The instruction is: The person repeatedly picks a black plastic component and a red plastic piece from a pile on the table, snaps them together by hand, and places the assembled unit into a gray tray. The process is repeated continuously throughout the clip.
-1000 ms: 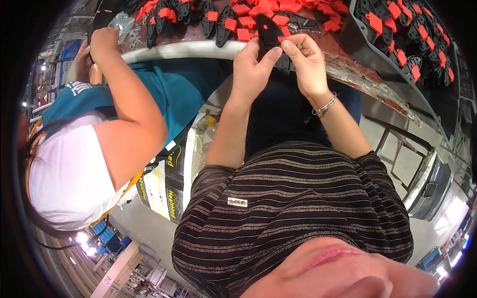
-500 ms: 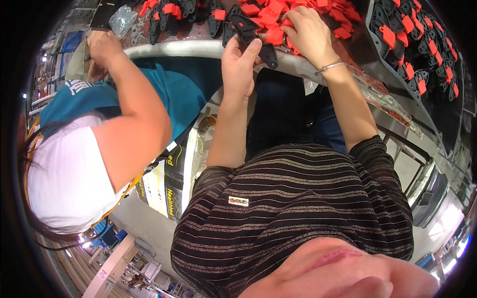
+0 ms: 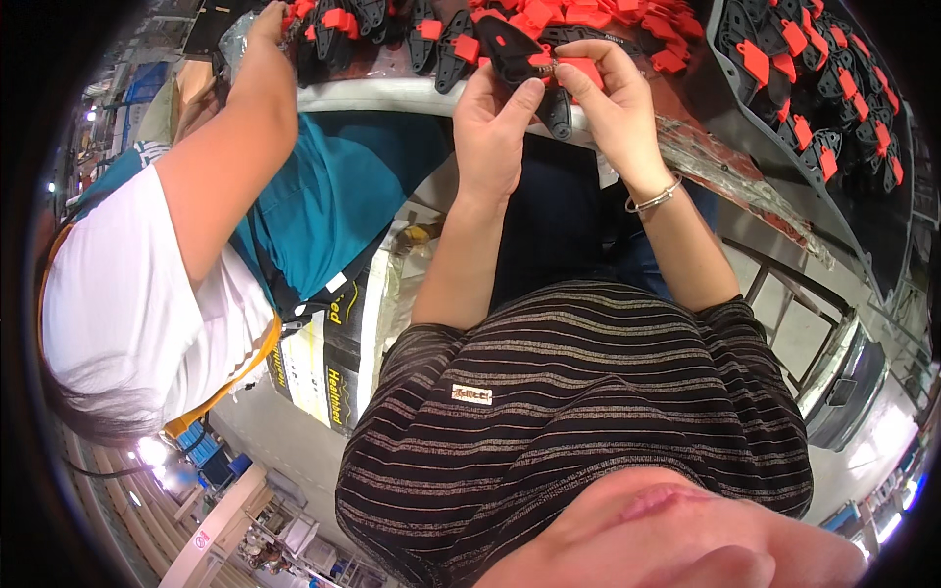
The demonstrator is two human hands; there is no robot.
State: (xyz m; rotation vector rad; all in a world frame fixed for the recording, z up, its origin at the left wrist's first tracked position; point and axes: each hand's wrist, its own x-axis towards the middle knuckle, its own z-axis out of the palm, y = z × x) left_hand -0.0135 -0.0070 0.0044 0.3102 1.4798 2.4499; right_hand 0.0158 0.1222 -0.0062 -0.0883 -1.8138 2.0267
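Observation:
My left hand grips a black plastic bracket over the table's near edge, its thumb on top. Pinched in my right hand is a red plastic tab, held against the bracket's right side. A small metal spring seems to show between the two. One end of a black part points down between my hands. Red tabs lie loose in a pile just beyond. My fingers partly hide where tab and bracket meet.
At the right a large black tray holds several black brackets with red tabs. More such brackets lie at the table's far left. A padded pale edge runs along the table. A co-worker's arm reaches in from the left.
My right hand has come back from the red pile with a tab and now meets the bracket. My left hand has shifted slightly right. The co-worker's hand has reached farther away.

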